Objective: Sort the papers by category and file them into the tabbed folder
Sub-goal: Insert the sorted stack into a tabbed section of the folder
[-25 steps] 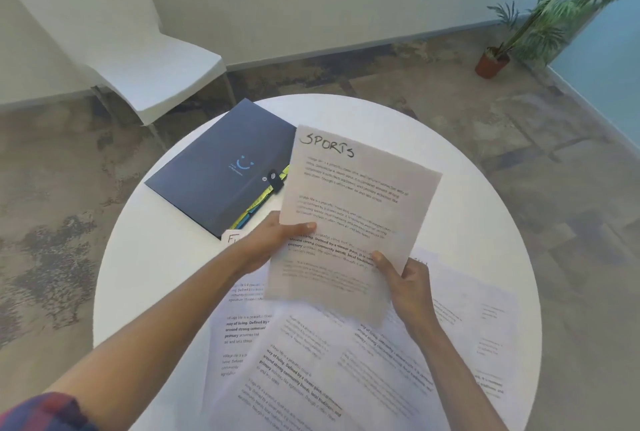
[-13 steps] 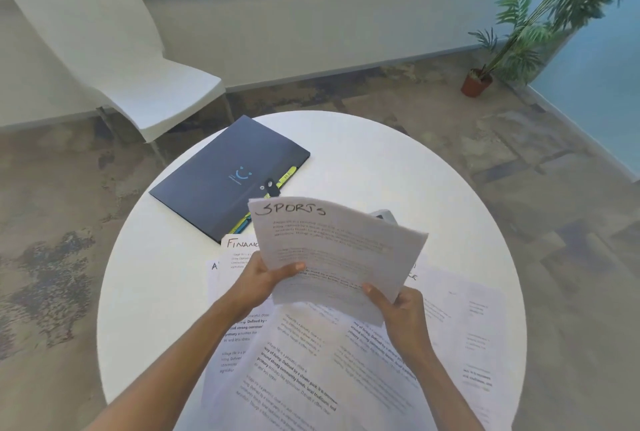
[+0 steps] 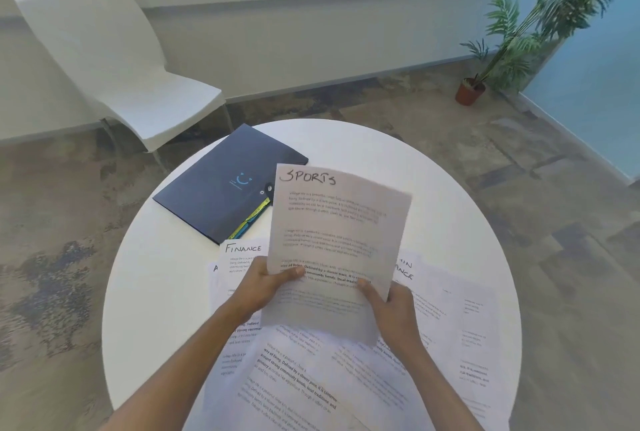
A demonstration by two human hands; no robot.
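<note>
I hold a printed sheet headed SPORTS (image 3: 337, 233) upright above the table. My left hand (image 3: 265, 283) pinches its lower left edge and my right hand (image 3: 389, 309) grips its lower right edge. Behind the sheet, at the far left of the round white table (image 3: 450, 209), lies the dark blue tabbed folder (image 3: 221, 188), closed, with yellow and blue tabs sticking out at its near edge. Under my hands several more printed sheets are spread out; one is headed FINANCE (image 3: 242, 254), and others (image 3: 311, 382) overlap near the front edge.
A white chair (image 3: 114, 67) stands on the floor beyond the table at the left. A potted plant (image 3: 526, 35) stands by the wall at the far right.
The SPORTS sheet was tipped down flat half a second ago and now stands up again facing me, in both hands. The view has shifted slightly.
</note>
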